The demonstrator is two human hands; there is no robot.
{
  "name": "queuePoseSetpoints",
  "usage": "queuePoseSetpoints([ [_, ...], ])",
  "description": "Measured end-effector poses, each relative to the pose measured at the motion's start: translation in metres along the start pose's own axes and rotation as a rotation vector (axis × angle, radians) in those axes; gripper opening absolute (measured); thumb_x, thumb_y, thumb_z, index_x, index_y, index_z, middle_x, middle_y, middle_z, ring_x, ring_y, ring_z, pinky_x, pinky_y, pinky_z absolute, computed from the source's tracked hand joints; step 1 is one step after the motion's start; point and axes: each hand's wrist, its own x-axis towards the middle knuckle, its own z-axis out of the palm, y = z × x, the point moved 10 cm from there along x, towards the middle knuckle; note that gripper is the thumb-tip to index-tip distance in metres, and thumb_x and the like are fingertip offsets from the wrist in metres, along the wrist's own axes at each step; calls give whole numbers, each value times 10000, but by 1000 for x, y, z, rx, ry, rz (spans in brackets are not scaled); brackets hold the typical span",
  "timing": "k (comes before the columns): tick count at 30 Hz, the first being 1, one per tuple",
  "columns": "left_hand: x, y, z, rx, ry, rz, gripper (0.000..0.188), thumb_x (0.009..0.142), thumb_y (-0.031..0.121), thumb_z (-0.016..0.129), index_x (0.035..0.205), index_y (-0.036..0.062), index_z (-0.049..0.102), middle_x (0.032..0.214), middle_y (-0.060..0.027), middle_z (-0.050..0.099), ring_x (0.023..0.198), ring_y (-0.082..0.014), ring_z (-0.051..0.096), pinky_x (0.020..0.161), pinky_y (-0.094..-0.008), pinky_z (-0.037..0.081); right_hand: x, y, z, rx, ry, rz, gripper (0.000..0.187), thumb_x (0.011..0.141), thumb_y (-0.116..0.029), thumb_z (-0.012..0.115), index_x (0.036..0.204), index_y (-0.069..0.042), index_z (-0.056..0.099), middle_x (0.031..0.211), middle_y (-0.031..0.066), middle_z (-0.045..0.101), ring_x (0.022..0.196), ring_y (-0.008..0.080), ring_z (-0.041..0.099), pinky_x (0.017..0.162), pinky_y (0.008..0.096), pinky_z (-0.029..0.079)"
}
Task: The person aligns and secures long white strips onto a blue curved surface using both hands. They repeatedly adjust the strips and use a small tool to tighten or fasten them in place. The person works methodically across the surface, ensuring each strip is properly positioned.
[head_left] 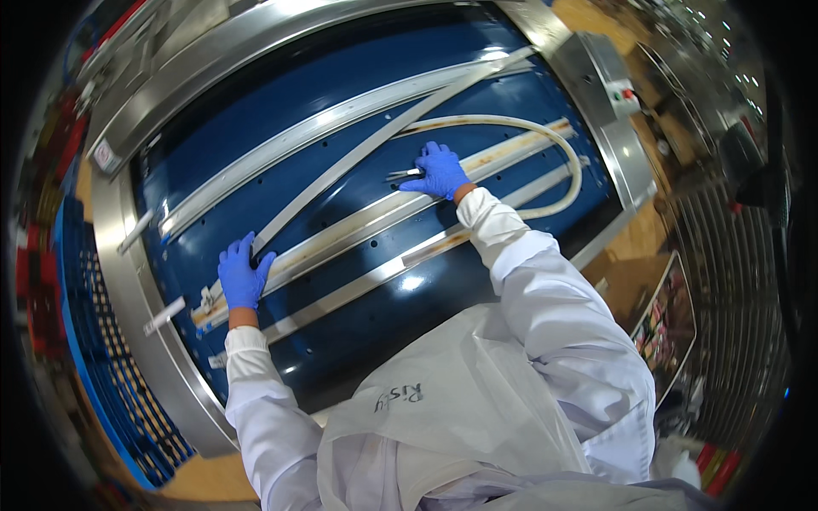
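Note:
My left hand [243, 274], in a blue glove, has its fingers spread beside the near-left end of a long flat pale strip [341, 168]. Its thumb and forefinger lie apart around that end; whether they touch it is hard to see. The strip runs diagonally to the upper right, across other rails. My right hand [443, 173], gloved in blue too, is closed around a small metal tool [399, 176] with two thin prongs and a white part. That hand is above a long, brown-stained white rail [366, 217]. Its palm hides the rest of the tool.
A dark blue panel [341, 341] in a steel frame [128, 255] carries the rails. On its right, a cream hose [573, 175] curves in a loop. A blue crate [94, 341] stands left; a control box [609, 85] with buttons is at the upper right.

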Motion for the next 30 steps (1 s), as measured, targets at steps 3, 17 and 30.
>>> queuePoseSetpoints([
  [3,22,4,19,7,-99,24,495,811,472,737,1109,91,630,983,-133,651,917,-350,579,836,-451,490,-18,4,-9,139,208,-10,437,722,-455,812,864,-57,703,978,158,554,945,346,534,830,414,466],
  [17,43,-41,12,-164,-59,230,408,770,309,794,1060,85,614,959,-130,631,889,-365,601,776,-449,483,18,-124,7,-119,263,-249,563,887,-264,668,1418,-333,495,1450,61,476,1345,356,427,1110,539,314],
  [30,21,-155,-53,-441,183,-186,375,862,229,720,1219,138,651,1082,-160,658,962,-330,639,889,-394,508,36,-133,48,33,-91,-426,621,776,-369,731,1375,-309,578,945,74,572,881,289,565,831,409,458],
])
